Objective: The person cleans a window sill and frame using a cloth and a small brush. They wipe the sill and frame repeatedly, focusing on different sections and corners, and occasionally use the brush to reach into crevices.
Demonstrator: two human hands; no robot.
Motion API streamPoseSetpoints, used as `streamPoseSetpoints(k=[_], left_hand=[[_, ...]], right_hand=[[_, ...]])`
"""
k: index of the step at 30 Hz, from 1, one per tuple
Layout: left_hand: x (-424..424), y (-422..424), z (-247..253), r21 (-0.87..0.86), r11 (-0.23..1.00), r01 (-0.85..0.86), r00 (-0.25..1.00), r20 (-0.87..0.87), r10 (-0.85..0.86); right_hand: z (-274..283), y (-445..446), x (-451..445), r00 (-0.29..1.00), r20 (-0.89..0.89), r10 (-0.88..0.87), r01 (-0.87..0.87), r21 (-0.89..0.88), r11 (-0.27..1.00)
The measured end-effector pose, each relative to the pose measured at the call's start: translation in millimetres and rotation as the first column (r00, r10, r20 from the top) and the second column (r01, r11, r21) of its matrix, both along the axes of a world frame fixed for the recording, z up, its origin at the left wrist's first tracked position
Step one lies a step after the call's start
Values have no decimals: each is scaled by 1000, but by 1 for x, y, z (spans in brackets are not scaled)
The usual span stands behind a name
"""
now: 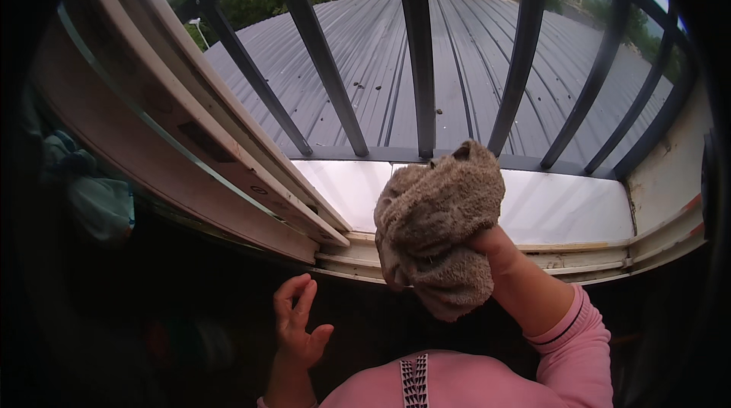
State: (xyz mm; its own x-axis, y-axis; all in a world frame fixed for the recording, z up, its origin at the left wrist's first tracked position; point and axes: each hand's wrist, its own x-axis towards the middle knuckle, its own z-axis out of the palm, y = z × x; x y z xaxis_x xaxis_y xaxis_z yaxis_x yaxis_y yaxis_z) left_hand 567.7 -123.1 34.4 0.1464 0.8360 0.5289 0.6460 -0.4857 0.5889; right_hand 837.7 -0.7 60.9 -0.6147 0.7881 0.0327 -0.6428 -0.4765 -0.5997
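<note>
A crumpled brown-grey terry cloth (pixel 442 225) is bunched in my right hand (pixel 495 251), held up in front of the window opening; the cloth hides most of that hand's fingers. Behind it run the white window sill (pixel 565 205) and the dirty cream sliding-window track (pixel 582 259). My left hand (pixel 300 322) is raised at the lower left, below the corner of the sliding sash (pixel 251 179). Its fingers are slightly bent and apart, with nothing in them.
Dark metal security bars (pixel 420 65) stand beyond the sill, with a grey corrugated metal roof (pixel 365 65) outside them. On the left, a pale plastic bag (pixel 100 202) hangs in shadow. The wall of the window recess (pixel 668 162) bounds the right side.
</note>
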Motion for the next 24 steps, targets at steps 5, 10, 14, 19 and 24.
streamPoseSetpoints(k=[5, 10, 14, 19, 24], left_hand=[[-18, -48, -49, -351, 935, -50, 953, 263, 150], [6, -100, -73, -479, 824, -303, 938, 1, 346], [19, -192, -95, -741, 491, -459, 818, -137, 559], [48, -257, -119, -863, 108, -493, 575, -230, 785], [60, -265, -129, -876, 14, -482, 550, -290, 783]], right_hand=[[61, 110, -49, 929, 300, -218, 70, 436, 897], [53, 180, -160, 744, 521, -419, -169, 753, 636], [27, 212, -234, 706, 485, -516, -243, 851, 466], [-34, 210, -318, 554, 586, -592, -673, 733, 96], [-68, 200, -325, 484, 717, -502, -824, 566, 15]])
